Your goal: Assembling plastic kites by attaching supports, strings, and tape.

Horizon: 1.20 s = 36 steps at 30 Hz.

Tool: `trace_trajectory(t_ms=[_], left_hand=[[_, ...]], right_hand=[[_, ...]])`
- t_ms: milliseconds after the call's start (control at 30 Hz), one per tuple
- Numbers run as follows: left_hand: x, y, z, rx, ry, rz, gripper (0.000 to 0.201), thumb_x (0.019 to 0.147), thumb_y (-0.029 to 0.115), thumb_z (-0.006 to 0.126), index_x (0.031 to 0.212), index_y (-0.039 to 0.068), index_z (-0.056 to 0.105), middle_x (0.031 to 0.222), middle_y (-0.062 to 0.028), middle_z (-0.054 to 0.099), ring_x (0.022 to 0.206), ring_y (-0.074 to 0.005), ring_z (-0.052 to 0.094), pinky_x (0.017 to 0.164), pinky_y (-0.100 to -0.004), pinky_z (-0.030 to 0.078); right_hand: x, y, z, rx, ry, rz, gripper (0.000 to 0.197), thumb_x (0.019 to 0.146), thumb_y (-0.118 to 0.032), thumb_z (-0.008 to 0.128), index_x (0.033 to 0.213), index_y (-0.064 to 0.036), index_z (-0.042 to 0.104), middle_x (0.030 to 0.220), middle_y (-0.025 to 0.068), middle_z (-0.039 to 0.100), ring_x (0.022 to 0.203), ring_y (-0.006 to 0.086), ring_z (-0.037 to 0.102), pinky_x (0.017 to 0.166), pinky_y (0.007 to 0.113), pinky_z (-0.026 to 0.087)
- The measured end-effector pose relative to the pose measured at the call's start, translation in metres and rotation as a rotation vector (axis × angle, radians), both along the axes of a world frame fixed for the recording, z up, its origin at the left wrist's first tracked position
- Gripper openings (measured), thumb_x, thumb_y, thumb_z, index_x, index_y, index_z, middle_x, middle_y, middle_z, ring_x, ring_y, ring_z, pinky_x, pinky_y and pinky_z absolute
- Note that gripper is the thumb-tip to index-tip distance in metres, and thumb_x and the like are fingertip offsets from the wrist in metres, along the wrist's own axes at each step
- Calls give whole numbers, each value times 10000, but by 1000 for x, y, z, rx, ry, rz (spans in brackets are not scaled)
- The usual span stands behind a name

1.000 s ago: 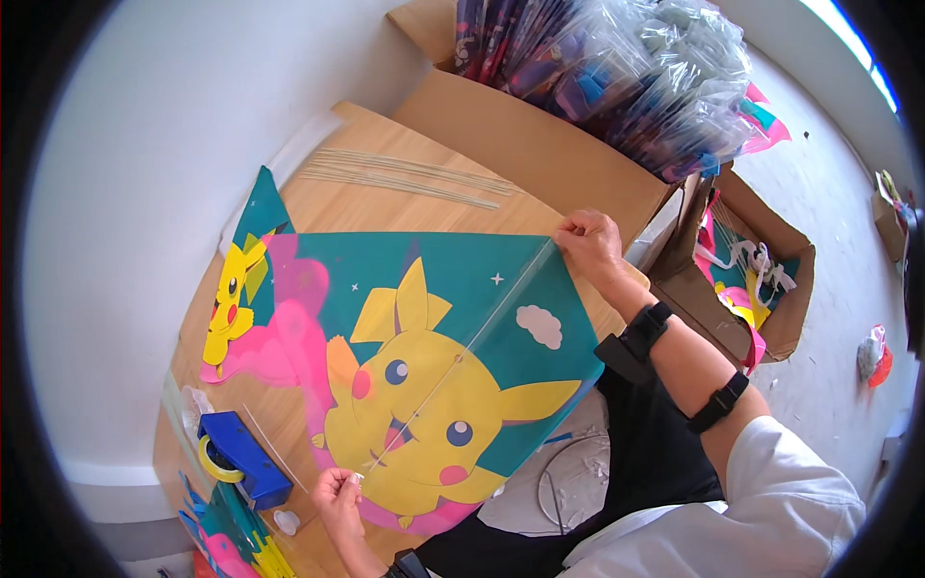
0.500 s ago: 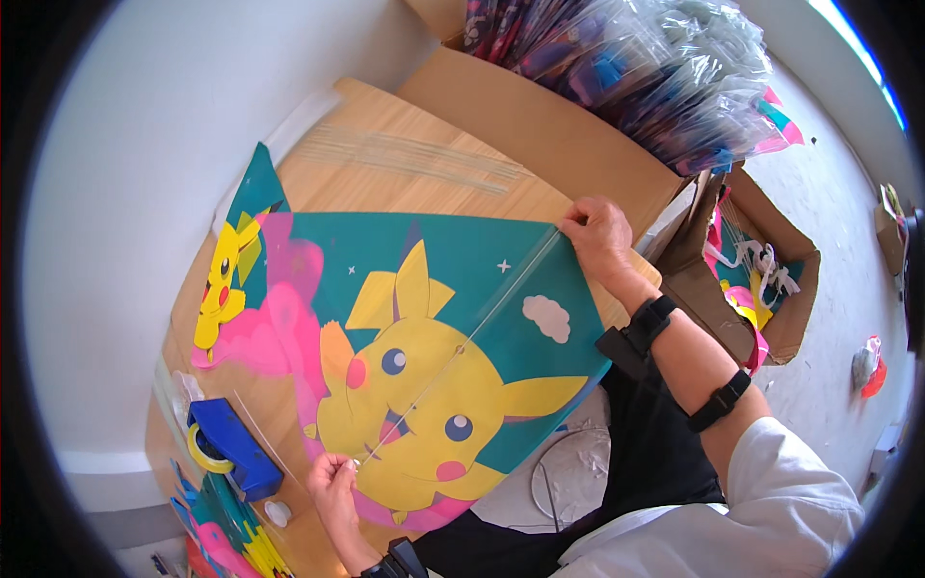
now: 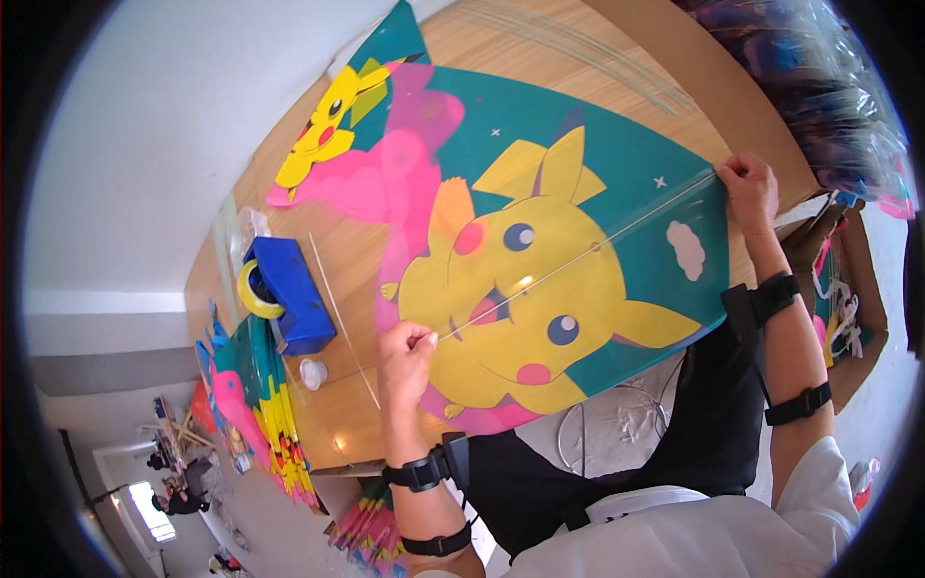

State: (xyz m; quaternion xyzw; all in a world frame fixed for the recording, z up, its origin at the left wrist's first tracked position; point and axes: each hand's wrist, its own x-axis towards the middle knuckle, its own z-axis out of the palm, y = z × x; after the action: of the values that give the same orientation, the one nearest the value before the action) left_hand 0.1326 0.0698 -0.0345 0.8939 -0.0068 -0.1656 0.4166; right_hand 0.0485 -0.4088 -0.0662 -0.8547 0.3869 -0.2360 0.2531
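A large teal, pink and yellow kite (image 3: 540,376) printed with a yellow cartoon figure lies spread on the wooden table, its near edge hanging over my lap. A thin white rod (image 3: 568,262) runs slantwise across it, over the figure's face. My left hand (image 3: 405,361) is closed in a pinch at the rod's near left end, by the kite's pink border. At the far right corner my right hand (image 3: 750,188) pinches the kite by its tip, where the rod's other end meets it. That rod end is partly hidden by my fingers.
A blue tape dispenser (image 3: 294,294) with a yellow roll stands left on the table, beside a loose thin rod (image 3: 342,318) and a small white cap (image 3: 312,374). Folded kites (image 3: 260,395) hang at the left edge. Cartons with plastic-wrapped goods (image 3: 819,87) stand at the right.
The view has swung, so the table and kite sit farther right and higher, and more of the room shows at left. Both hands remain at the same ends of the rod.
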Motion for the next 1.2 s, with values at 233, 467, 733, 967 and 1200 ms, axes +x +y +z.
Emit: trace_trajectory(t_ms=[233,467,733,967,1200], left_hand=[[-9,-12,7,58,-20,59,51,761,11,650,751,-33,625,624,-33,584,560,-85,516,524,-248,412],[-10,-14,4,86,14,72,50,759,21,652,764,-27,636,653,-15,586,583,-76,512,542,-234,412],[-9,-22,12,134,-7,93,49,773,19,633,760,-27,628,652,-26,586,586,-85,511,545,-243,410],[-5,-20,5,164,-18,56,53,778,16,631,758,-32,618,642,-29,578,576,-88,505,535,-250,407],[-6,-17,-3,221,-104,61,87,736,31,661,722,-30,600,599,-112,582,539,-183,553,544,-316,438]], right_hand=[[0,5,4,-19,-2,-12,149,736,-216,670,751,-70,645,694,69,615,674,219,598,629,338,461],[0,1,-2,-33,-27,20,157,746,-219,670,769,-65,649,700,73,619,676,214,600,635,338,461],[-1,1,-2,-9,-28,12,156,752,-223,679,774,-72,652,698,62,619,667,189,592,637,329,463],[0,3,1,-31,-1,1,154,754,-222,680,768,-73,646,699,61,619,671,184,591,643,334,464],[-1,2,0,-9,-12,18,165,738,-228,685,753,-69,644,693,59,616,666,188,590,634,330,460]])
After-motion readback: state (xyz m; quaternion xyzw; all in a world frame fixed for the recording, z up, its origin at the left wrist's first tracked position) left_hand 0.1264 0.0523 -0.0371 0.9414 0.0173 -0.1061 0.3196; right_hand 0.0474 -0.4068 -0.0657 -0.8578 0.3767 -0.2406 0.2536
